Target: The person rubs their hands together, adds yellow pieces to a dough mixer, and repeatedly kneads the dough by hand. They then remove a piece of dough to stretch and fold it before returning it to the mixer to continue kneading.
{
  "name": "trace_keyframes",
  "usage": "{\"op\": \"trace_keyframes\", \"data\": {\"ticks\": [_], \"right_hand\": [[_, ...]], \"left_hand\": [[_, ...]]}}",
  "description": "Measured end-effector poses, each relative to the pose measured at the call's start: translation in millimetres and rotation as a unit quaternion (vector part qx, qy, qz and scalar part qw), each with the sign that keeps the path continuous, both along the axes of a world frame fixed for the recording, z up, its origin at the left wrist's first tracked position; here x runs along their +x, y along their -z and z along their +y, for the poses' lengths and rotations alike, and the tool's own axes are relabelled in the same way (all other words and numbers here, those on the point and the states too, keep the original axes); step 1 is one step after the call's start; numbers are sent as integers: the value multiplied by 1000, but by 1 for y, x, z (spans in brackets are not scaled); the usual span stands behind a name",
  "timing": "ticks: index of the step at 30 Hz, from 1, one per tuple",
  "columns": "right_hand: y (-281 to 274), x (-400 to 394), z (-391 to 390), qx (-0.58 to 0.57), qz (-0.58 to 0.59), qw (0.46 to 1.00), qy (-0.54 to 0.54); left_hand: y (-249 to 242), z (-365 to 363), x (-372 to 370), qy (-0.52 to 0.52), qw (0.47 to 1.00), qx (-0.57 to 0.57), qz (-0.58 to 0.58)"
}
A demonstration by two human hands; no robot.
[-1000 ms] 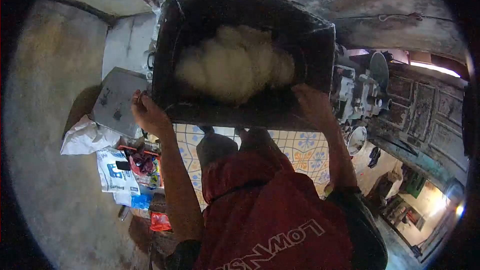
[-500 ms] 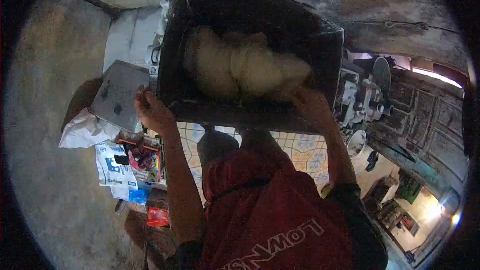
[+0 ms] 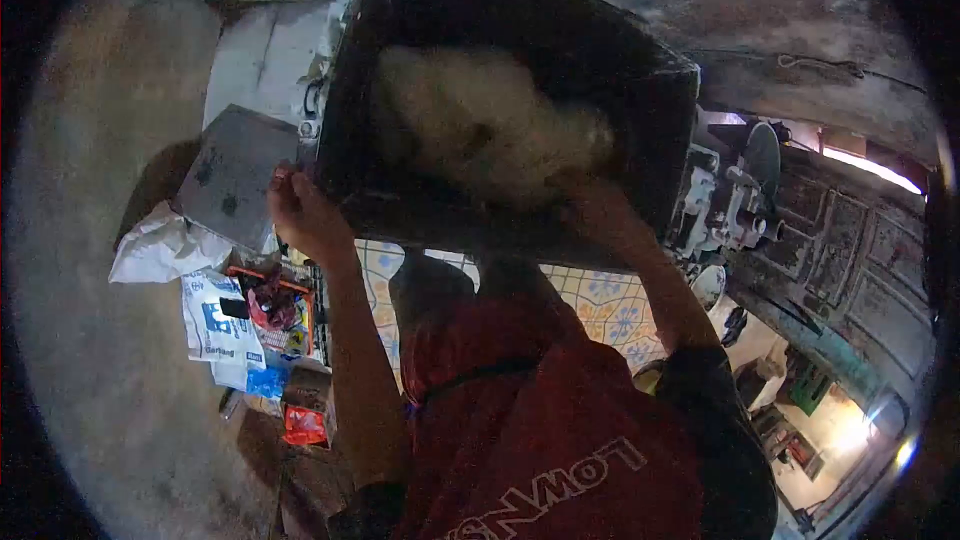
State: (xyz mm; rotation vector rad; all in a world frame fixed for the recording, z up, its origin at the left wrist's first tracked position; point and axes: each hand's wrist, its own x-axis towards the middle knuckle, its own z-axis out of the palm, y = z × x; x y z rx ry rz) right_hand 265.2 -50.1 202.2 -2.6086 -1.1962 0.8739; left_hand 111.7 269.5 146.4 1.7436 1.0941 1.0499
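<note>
A large pale mass of dough [image 3: 470,120], smeared by motion, lies in a deep dark mixing trough [image 3: 440,230] in front of me. Over the trough's front wall reaches my right hand [image 3: 595,208], its fingers at the dough's lower right edge, dark and blurred. Just outside the front left corner is my left hand [image 3: 308,215], palm turned up and fingers curled in, with nothing visible in them. A grey flat board [image 3: 240,175] sits close to the left of that hand.
Machine fittings and a round wheel [image 3: 763,160] stand right of the trough. At lower left are a white sack [image 3: 165,245], a printed bag [image 3: 220,320], a blue packet [image 3: 267,381] and a red packet [image 3: 304,425]. Patterned tiles [image 3: 610,310] cover the floor beneath.
The dough has changed shape, from a long ridged roll to a more slanted lump. My right hand has shifted slightly left along its edge. My left hand stays nearly in place.
</note>
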Motion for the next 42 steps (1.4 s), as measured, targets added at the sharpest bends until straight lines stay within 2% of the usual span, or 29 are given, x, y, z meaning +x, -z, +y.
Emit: {"op": "trace_keyframes", "data": {"ticks": [1, 3, 4, 6, 7, 9, 10, 12, 14, 19, 21, 22, 24, 25, 27, 28, 30, 31, 32, 34, 37, 39, 40, 42], "right_hand": [[0, 4, 8, -9, 21, 1000, -7], [-1, 15, 11, 43, 24, 999, -4], [-1, 20, 12, 69, 24, 997, -1], [3, 28, 15, 9, 5, 999, 48], [3, 31, 14, -21, -5, 997, 73], [-3, 35, 8, 4, -25, 996, 89], [-5, 37, 4, 16, -34, 995, 97], [3, 40, -7, -5, -59, 995, 74], [8, 39, -13, -15, -70, 996, 62], [5, 17, 6, -30, -26, 999, 20], [8, 14, 21, -106, 13, 992, -60], [10, 13, 28, -144, 31, 984, -99], [37, -1, 26, -58, -77, 971, -219], [57, -9, 23, -12, -130, 952, -277], [102, -18, 22, 57, -187, 928, -316], [125, -20, 22, 91, -216, 913, -334], [175, -19, 18, 133, -197, 922, -307], [182, -14, 27, 155, -187, 924, -295], [187, -10, 34, 122, -137, 943, -277], [147, 8, 64, 56, -49, 972, -224], [70, 40, 96, -16, -66, 947, -315], [34, 48, 99, -110, -61, 951, -283], [25, 51, 92, -160, -52, 950, -264], [28, 61, 61, -134, -60, 971, -190]], "left_hand": [[-2, -1, 1, 3, 1000, -6, -8], [-2, 1, 2, -3, 999, -42, 2], [-2, 0, 2, -14, 997, -65, -34], [-5, -3, 6, -32, 987, -112, -107], [-6, -2, 5, -29, 993, -93, -61], [-8, -2, 3, -21, 998, -53, 32], [-6, -1, 2, -9, 999, -44, 9], [-3, 0, 3, 16, 999, -26, -37], [-9, -4, 4, 1, 1000, -24, -6], [-4, -4, 3, 1, 999, -23, -29], [-2, -2, 4, 15, 997, -32, -72], [-5, -2, 5, 2, 998, -46, -41], [-14, -4, 5, -26, 997, -74, 23], [-9, -3, 4, -12, 997, -78, -25], [2, -1, 1, 15, 989, -83, -121], [0, -1, 1, 10, 992, -80, -93], [-8, -1, 2, 4, 997, -73, -35], [-8, 0, 2, -5, 996, -79, -30], [-7, 0, 3, -13, 996, -85, -26], [-13, -5, 4, -15, 996, -89, -13], [-16, -6, 7, -19, 996, -82, 8], [-8, -2, 3, -28, 995, -98, 21], [-12, -2, 4, -22, 998, -61, 16], [-13, -6, 7, -15, 1000, 5, 10]]}}
